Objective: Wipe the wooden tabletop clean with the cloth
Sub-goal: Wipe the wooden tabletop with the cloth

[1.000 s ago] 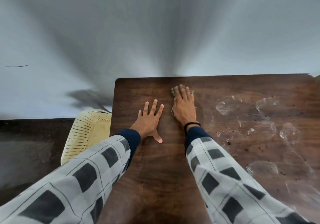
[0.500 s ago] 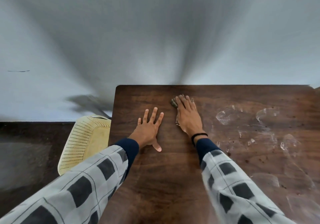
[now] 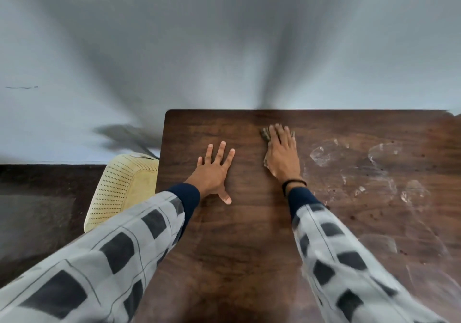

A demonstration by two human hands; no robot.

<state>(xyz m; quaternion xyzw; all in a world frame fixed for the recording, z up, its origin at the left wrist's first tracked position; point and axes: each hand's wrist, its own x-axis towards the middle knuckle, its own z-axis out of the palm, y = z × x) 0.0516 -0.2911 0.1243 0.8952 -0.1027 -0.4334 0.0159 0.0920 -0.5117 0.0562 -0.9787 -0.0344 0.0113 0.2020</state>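
Pressure alone holds the crumpled grey-brown cloth [image 3: 266, 135]: my right hand [image 3: 282, 159] lies flat on top of it, fingers straight and together and curled round nothing, so the palm pins the rag to the dark brown wooden tabletop [image 3: 249, 243]. Most of the cloth is hidden under the hand. A tuft shows past my fingertips at about 11 o'clock and a pale edge peeks out along the hand's 9 o'clock side, so I judge its long axis runs with my hand, 12 to 6, near the table's far edge. My left hand [image 3: 215, 173] is spread flat with open fingers on bare wood at roughly 8 o'clock from the right, apart from the cloth and bracing me. What matters next lies the other way. The whitish smears [image 3: 321, 155] and dark specks [image 3: 374, 214] spread from 3 round to 5 o'clock of my right hand, the nearest smear just beside it. The right hand is the nearer one, so I expect the stroke to sweep the cloth broadside toward 3 o'clock. A cream perforated plastic chair [image 3: 119, 190] stands off the table's left edge, out of the way.
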